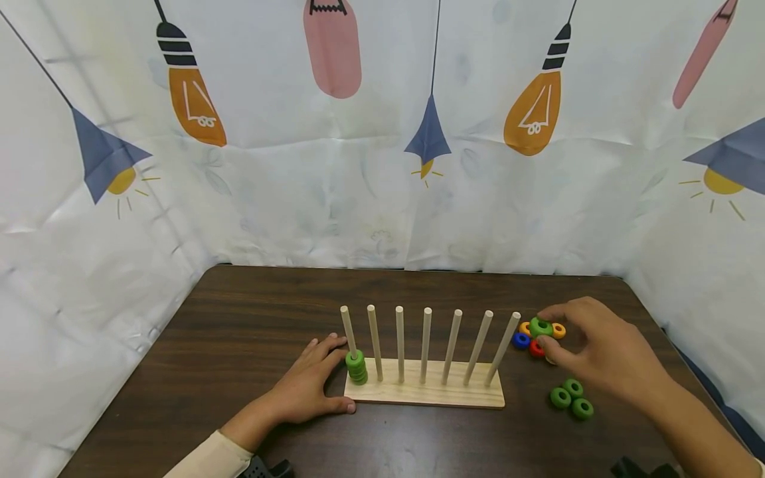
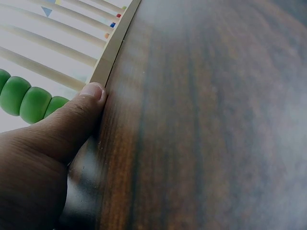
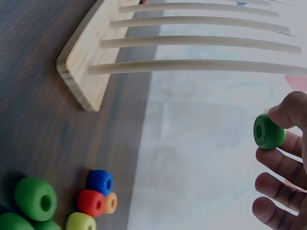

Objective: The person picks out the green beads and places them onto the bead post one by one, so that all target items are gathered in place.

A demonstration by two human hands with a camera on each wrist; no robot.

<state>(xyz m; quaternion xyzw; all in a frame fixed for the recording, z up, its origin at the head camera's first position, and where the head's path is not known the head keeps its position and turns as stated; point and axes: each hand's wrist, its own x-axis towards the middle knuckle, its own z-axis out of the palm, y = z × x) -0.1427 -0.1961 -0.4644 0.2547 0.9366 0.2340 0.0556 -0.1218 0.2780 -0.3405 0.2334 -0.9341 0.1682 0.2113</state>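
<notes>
A wooden peg stand (image 1: 424,392) with several upright pegs stands on the table. Several green beads (image 1: 356,368) are stacked on its leftmost peg. My left hand (image 1: 305,385) holds the stand's left end, the thumb against the front edge of the base and the fingers reaching behind. In the left wrist view the thumb (image 2: 72,117) lies beside the stacked beads. My right hand (image 1: 603,345) pinches a green bead (image 3: 268,131) between thumb and forefinger, raised above the table right of the stand; the other fingers are spread apart.
Loose green beads (image 1: 572,398) lie right of the stand. Farther back sit a blue bead (image 1: 521,340), a red bead (image 1: 536,348) and orange ones, with a yellow bead (image 3: 80,221) seen from the right wrist. A printed curtain (image 1: 382,199) hangs behind the table (image 1: 269,299).
</notes>
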